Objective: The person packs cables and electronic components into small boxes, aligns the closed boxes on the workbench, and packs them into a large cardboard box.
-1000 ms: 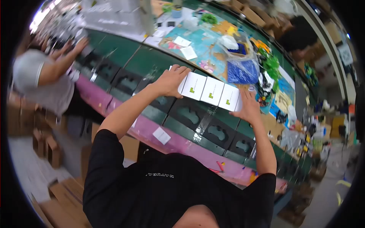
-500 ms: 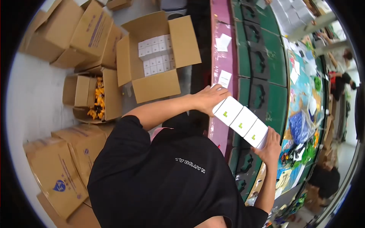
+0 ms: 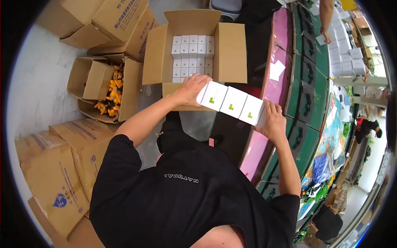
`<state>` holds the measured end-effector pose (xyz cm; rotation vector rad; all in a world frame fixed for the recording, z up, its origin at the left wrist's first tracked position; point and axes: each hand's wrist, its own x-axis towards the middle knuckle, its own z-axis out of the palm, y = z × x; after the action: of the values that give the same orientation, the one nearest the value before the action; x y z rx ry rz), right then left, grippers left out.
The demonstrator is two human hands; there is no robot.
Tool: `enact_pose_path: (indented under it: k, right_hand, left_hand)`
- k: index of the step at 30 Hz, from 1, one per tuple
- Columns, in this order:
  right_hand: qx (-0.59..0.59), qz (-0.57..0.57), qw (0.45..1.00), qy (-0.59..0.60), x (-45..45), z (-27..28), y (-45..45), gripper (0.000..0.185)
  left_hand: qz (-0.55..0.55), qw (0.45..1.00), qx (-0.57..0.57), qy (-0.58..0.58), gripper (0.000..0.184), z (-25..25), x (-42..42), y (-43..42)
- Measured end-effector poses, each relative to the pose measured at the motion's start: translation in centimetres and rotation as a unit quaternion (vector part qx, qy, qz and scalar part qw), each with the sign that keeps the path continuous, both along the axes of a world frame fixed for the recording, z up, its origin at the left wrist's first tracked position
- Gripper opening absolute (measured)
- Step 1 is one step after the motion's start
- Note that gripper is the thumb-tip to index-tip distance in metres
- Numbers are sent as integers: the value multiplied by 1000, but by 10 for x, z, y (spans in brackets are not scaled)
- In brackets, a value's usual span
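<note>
Three small white boxes (image 3: 232, 102) with green marks are squeezed side by side in a row between my two hands. My left hand (image 3: 192, 89) presses on the left end of the row, and my right hand (image 3: 271, 122) grips the right end. The row hangs in the air, tilted a little down to the right. Just beyond my left hand stands an open cardboard carton (image 3: 232, 53). Inside it, similar white boxes (image 3: 193, 50) sit in several rows. My left hand and the held row cover part of the carton's near flap.
A pink ledge (image 3: 281, 51) runs along a green conveyor (image 3: 318, 97) with dark trays; papers (image 3: 276, 70) lie on the ledge. At left, a carton holds orange-and-black items (image 3: 115, 91), near closed cartons (image 3: 51, 182). Another person's hand (image 3: 326, 36) is across the conveyor, near stacked white boxes (image 3: 346, 66).
Both hands have carried the row of white boxes left, away from the conveyor and toward the open carton. The row now lies closer to level. The view has turned as well.
</note>
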<state>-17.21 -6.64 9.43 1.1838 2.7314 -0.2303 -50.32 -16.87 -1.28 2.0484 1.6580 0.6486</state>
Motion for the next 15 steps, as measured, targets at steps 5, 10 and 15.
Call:
enact_pose_path:
  k: [5,10,15]
  right_hand:
    - [2,19,1000,6,-132,-49,50,102]
    - [-25,44,999,-5,-245,-137,114,98]
    - [-44,95,994,-22,-314,-233,179,100]
  left_hand:
    - [12,999,-19,42,94,-57,-127,40]
    - [50,999,-19,11,93,-144,-226,80]
    - [100,995,-1,9,88,-206,-281,106]
